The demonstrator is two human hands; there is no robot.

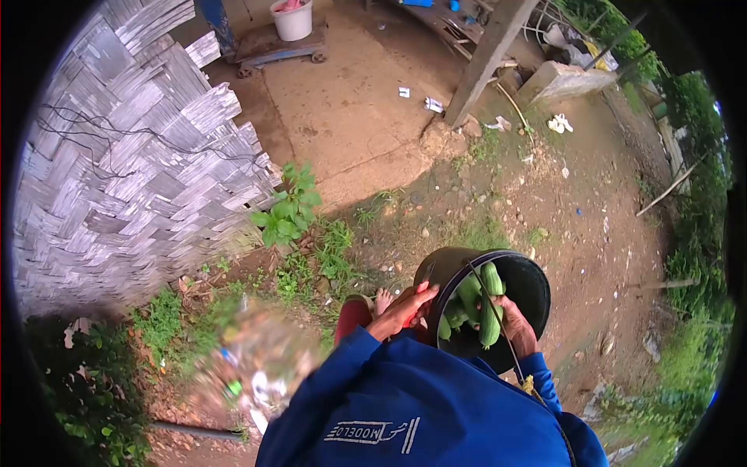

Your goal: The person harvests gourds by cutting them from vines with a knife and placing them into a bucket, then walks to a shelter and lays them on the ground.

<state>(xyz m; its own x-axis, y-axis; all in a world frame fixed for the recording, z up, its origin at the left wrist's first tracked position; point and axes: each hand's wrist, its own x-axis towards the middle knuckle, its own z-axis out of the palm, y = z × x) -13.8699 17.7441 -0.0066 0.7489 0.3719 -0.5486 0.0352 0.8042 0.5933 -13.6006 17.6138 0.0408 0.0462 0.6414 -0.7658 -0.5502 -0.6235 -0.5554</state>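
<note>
A dark bucket is tilted at my front, its mouth facing right, with several green vegetables inside. My right hand reaches into its mouth, fingers closed round a long, striped green vegetable. Another green vegetable lies just above that one. The thin bucket handle crosses the opening beside my right hand. At the bucket's left side, my left hand is closed on a red-handled tool, whose thin end points up; its full shape is hidden.
A woven wall stands at the left, with a leafy plant at its corner. Ahead are a concrete slab, a post and a white bucket on a wheeled platform. Litter and stones dot the ground.
</note>
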